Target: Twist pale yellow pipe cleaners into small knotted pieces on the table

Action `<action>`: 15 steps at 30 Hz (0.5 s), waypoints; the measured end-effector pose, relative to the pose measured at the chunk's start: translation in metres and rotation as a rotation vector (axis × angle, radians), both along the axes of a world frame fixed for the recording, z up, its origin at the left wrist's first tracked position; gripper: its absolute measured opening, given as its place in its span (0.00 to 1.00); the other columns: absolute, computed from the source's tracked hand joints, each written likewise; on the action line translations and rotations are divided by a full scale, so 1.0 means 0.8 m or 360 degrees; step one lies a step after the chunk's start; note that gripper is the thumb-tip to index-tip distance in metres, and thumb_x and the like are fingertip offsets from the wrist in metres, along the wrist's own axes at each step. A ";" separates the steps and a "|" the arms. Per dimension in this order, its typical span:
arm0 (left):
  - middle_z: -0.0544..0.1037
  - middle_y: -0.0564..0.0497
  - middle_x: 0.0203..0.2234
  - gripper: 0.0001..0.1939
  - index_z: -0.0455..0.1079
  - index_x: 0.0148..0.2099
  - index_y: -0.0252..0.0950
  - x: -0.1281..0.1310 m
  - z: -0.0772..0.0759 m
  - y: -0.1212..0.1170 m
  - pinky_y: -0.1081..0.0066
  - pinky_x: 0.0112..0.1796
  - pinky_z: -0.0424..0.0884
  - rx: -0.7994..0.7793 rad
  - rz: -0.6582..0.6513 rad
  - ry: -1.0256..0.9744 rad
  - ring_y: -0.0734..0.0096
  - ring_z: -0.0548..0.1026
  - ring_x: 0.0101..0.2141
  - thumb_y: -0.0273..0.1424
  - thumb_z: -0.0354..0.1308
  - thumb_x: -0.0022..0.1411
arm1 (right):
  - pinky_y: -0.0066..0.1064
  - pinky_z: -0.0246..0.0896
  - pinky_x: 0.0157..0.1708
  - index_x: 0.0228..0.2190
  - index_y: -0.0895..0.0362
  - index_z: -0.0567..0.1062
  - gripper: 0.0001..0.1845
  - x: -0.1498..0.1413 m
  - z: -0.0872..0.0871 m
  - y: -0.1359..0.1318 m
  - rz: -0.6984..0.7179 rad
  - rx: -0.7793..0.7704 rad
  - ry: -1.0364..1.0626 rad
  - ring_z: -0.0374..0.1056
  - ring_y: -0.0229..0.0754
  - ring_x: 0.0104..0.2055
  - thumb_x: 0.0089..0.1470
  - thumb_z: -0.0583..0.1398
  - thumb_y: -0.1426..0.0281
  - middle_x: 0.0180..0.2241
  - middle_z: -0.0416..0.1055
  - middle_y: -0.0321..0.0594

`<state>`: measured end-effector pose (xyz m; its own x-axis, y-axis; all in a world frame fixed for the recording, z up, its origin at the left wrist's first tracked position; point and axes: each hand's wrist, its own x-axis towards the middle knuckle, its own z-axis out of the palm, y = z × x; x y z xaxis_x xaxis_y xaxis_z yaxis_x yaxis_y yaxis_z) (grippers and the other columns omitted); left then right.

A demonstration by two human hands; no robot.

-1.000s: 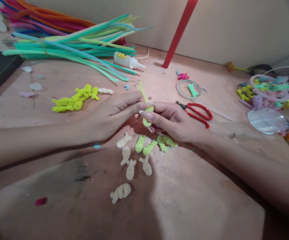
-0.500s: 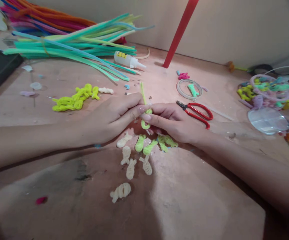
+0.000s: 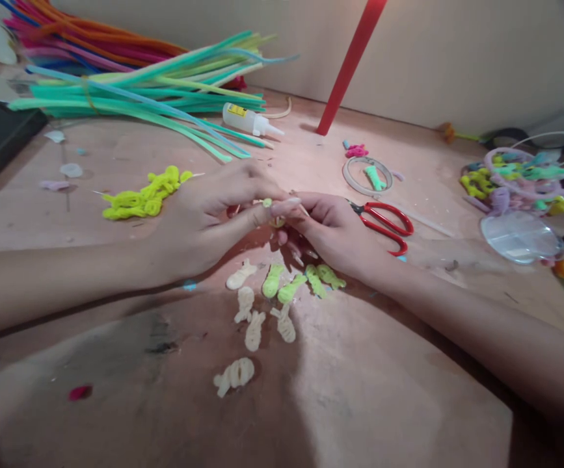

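Head view: a left hand (image 3: 218,208) and a right hand (image 3: 337,224) meet above the middle of the table (image 3: 384,364), the grip of both pinching a small yellow-green piece (image 3: 267,203), mostly hidden between the fingers. Lime-green pieces (image 3: 272,281) lie just on the near side of the fingertips, cream pieces (image 3: 254,331) beyond them toward the wearer. Open tabletop spreads from there to the near right edge. Red-handled pliers (image 3: 391,212), partly covered by the right hand, crowd that side; a yellow heap (image 3: 157,192) sits close by the left. Fuzzy stems (image 3: 140,91), a glue bottle (image 3: 243,119) and a red post (image 3: 345,78) stretch along the far edge, near the wall (image 3: 432,65).
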<state>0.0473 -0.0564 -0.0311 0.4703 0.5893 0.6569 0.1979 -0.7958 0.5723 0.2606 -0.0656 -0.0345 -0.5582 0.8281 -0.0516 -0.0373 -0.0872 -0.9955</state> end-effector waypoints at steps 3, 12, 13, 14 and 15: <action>0.85 0.52 0.37 0.12 0.80 0.44 0.39 -0.002 -0.001 0.002 0.68 0.43 0.75 0.0053 -0.0050 0.0010 0.71 0.81 0.39 0.35 0.60 0.84 | 0.22 0.63 0.21 0.34 0.55 0.73 0.24 0.002 0.000 -0.001 0.0024 -0.0056 0.0069 0.69 0.32 0.22 0.70 0.69 0.49 0.24 0.74 0.31; 0.83 0.48 0.37 0.10 0.74 0.47 0.37 -0.014 -0.003 0.017 0.72 0.42 0.76 0.0430 -0.0244 0.0181 0.72 0.82 0.39 0.27 0.53 0.85 | 0.23 0.73 0.32 0.34 0.57 0.75 0.16 0.011 0.013 -0.001 0.0210 -0.0268 0.0325 0.76 0.32 0.29 0.78 0.57 0.71 0.30 0.79 0.35; 0.84 0.46 0.40 0.09 0.74 0.49 0.36 -0.015 -0.002 0.017 0.72 0.43 0.77 0.0499 -0.0272 0.0217 0.72 0.82 0.41 0.27 0.53 0.84 | 0.22 0.71 0.30 0.33 0.57 0.74 0.17 0.010 0.012 -0.002 0.0183 -0.0237 0.0312 0.75 0.32 0.27 0.78 0.59 0.67 0.29 0.79 0.35; 0.85 0.45 0.42 0.08 0.74 0.50 0.36 -0.016 -0.002 0.017 0.72 0.43 0.77 0.0569 -0.0286 0.0252 0.71 0.82 0.42 0.26 0.53 0.84 | 0.21 0.68 0.27 0.33 0.57 0.74 0.18 0.009 0.011 -0.002 0.0159 -0.0201 0.0295 0.74 0.31 0.26 0.77 0.63 0.62 0.28 0.78 0.34; 0.85 0.45 0.43 0.08 0.74 0.50 0.37 -0.017 -0.002 0.016 0.72 0.42 0.78 0.0626 -0.0287 0.0291 0.70 0.82 0.42 0.26 0.54 0.83 | 0.20 0.65 0.24 0.33 0.57 0.74 0.19 0.008 0.009 -0.003 0.0142 -0.0160 0.0287 0.72 0.30 0.24 0.74 0.66 0.58 0.27 0.77 0.32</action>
<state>0.0336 -0.0433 -0.0328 0.6711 0.2106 0.7108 0.1060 -0.9762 0.1892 0.2667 -0.0680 -0.0275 -0.6368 0.7706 -0.0241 -0.2019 -0.1968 -0.9594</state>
